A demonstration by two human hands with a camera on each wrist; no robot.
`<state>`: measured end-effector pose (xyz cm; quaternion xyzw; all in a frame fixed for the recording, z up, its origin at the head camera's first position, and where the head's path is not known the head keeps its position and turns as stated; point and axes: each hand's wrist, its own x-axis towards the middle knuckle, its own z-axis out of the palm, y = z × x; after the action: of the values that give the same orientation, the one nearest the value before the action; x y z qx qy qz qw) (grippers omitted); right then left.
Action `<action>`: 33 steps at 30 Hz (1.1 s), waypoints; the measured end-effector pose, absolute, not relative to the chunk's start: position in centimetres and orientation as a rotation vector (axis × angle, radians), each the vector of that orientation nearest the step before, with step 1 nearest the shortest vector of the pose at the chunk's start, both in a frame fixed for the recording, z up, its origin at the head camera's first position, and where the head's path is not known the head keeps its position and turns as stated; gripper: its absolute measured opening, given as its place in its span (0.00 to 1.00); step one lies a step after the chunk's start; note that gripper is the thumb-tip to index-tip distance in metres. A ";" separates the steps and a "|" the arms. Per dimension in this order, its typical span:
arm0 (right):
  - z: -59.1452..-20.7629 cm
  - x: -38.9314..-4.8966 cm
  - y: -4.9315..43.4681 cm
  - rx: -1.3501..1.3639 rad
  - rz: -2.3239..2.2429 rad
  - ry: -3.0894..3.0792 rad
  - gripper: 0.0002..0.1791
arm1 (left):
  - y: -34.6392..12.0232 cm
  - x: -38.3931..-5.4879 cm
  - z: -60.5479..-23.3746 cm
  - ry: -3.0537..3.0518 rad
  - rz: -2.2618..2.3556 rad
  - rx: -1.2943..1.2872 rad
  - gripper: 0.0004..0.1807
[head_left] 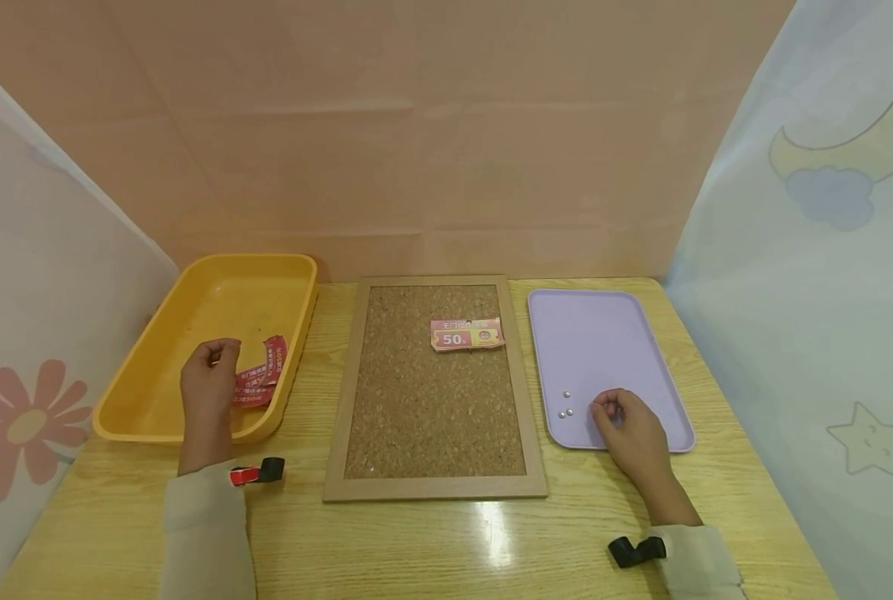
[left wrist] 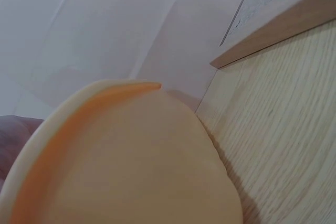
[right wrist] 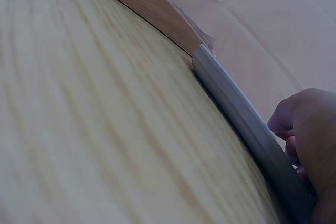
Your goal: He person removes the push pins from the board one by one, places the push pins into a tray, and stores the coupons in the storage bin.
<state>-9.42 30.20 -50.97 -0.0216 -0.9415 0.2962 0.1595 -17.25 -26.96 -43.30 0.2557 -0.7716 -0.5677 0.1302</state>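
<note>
My left hand (head_left: 210, 373) is over the yellow bin (head_left: 307, 333), its fingers loosely bent, and no held thing shows. Red printed coupons (head_left: 254, 385) lie overlapping in the bin, just right of this hand. In the left wrist view the bin's wall (left wrist: 142, 166) hides most of the hand. My right hand (head_left: 632, 432) is at the near part of the purple tray (head_left: 596, 333), fingers curled and thumb near the index finger. Whether it pinches something small cannot be seen. Beside it lie small silver round pieces (head_left: 566, 394), like thumbtack heads.
Between bin and tray lies a wood-framed cork board (head_left: 434, 417). A red and yellow coupon (head_left: 467, 335) marked 50 is on its upper right, with a small dark spot at its top edge. The wooden table (head_left: 386, 550) meets a covered wall (head_left: 446, 183) behind.
</note>
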 end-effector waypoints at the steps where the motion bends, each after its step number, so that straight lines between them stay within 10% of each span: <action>1: -51.0 -9.4 30.1 -0.062 0.848 -2.691 0.05 | -27.0 -17.2 -43.3 -2.246 -1.645 0.742 0.15; 24: -49.4 -9.6 28.6 -0.030 0.962 -2.547 0.03 | -24.7 -16.2 -41.4 -2.277 -1.453 0.404 0.15; 33: -46.5 -10.9 26.2 0.147 1.067 -2.536 0.03 | -17.6 -15.8 -39.5 -2.529 -1.400 -0.208 0.18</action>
<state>-10.88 26.24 -46.53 0.0525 -0.9033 0.3801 0.1919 -15.77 -17.56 -39.52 -0.0713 -0.8661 -0.4796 0.1213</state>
